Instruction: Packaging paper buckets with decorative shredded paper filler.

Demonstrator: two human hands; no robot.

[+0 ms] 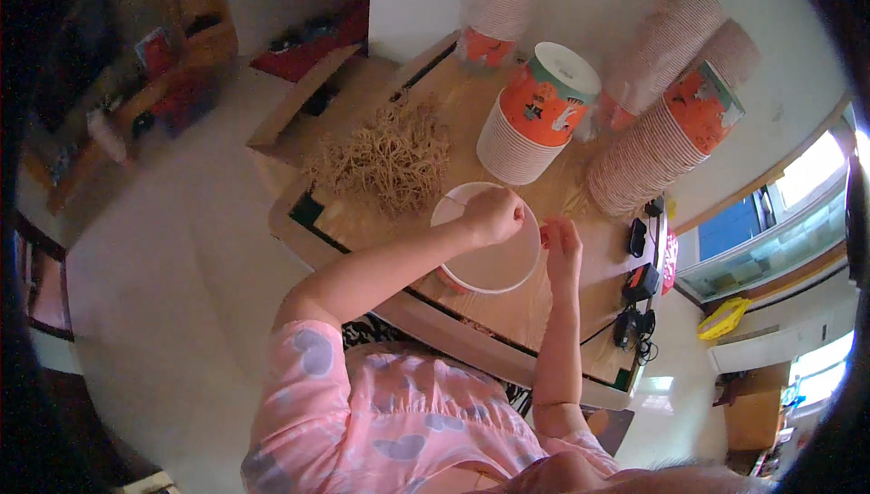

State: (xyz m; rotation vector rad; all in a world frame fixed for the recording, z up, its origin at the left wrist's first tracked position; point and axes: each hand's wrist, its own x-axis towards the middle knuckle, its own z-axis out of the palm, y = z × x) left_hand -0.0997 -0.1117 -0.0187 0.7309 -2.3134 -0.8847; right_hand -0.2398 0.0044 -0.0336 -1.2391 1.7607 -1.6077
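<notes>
A round white paper tub (494,267) stands with its mouth up at the near edge of the table, a bit of orange showing low on its outside. My left hand (496,215) is over the tub's mouth, its fingers curled closed; whatever they hold is too small to make out. Beside the right rim, my right hand (564,240) has its fingers drawn together, and I cannot make out anything in them. A thin dark line crosses the tub's left rim. Left of the tub lies a tangled heap of brown cord pieces (390,159).
Behind the tub stands an upside-down stack of orange-and-green printed tubs (544,113). A taller stack (657,140) leans at the right, with plastic-wrapped stacks (666,36) against the wall. Black devices and cables (639,284) lie along the table's right edge.
</notes>
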